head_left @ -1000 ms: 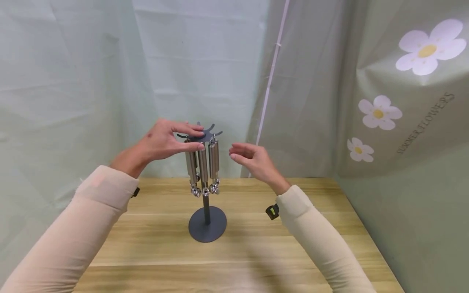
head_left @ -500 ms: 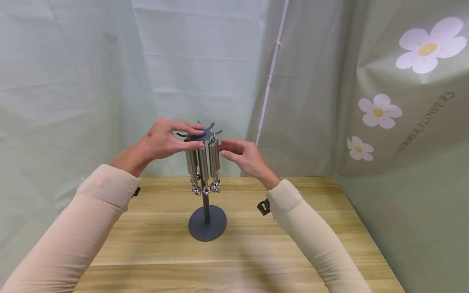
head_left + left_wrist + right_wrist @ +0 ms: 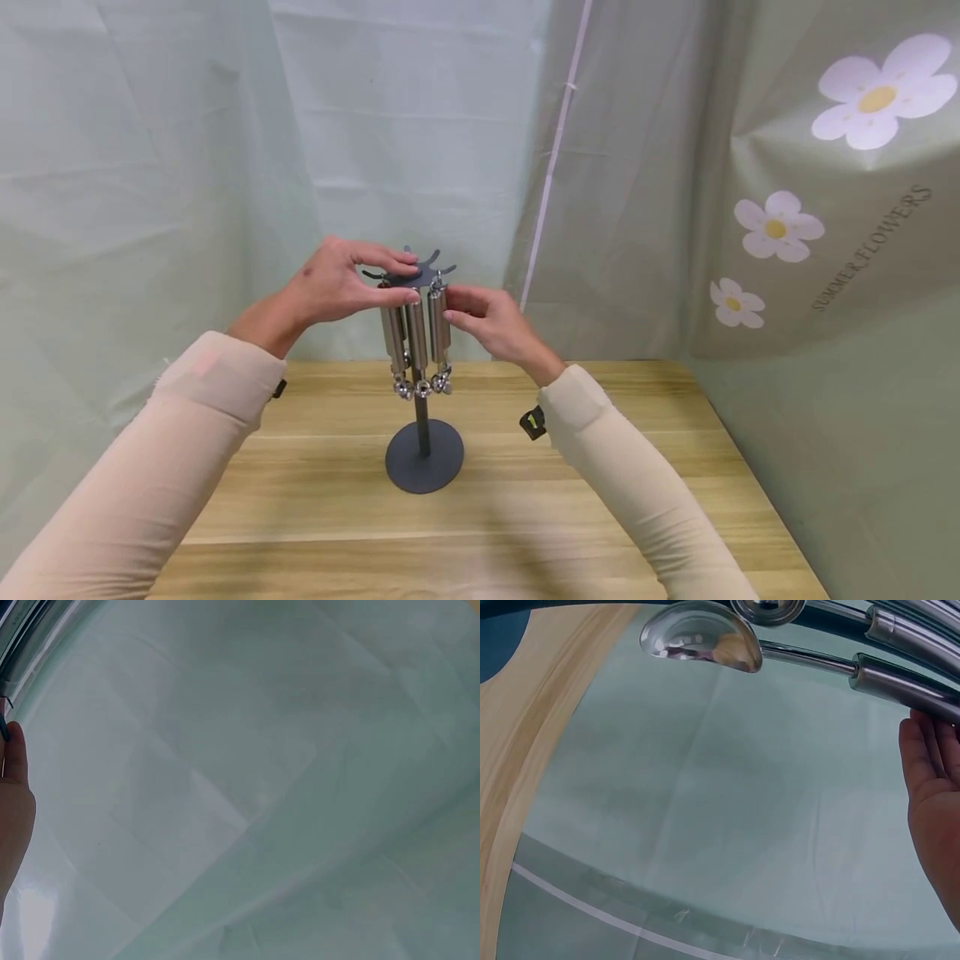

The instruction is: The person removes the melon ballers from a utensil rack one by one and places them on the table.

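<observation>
Steel utensils (image 3: 417,337) are hung from a dark stand (image 3: 423,457) set mid-counter (image 3: 315,492), well clear of every edge; open wood is seen all round the base. Left hand (image 3: 337,287) is raised, its fingers (image 3: 390,257) laid and pinched on the stand's top disc. Right hand (image 3: 487,321) is reached in, fingers pinching the rightmost handle. A spoon bowl (image 3: 701,637) is shown close only by the right wrist view; mostly curtain (image 3: 262,787) is shown by the left wrist view.

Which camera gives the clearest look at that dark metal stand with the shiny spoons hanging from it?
The head view: the whole dark metal stand shows, base to hooked top. The right wrist view catches only hanging steel spoons close up; the left wrist view shows almost none of it.
</observation>
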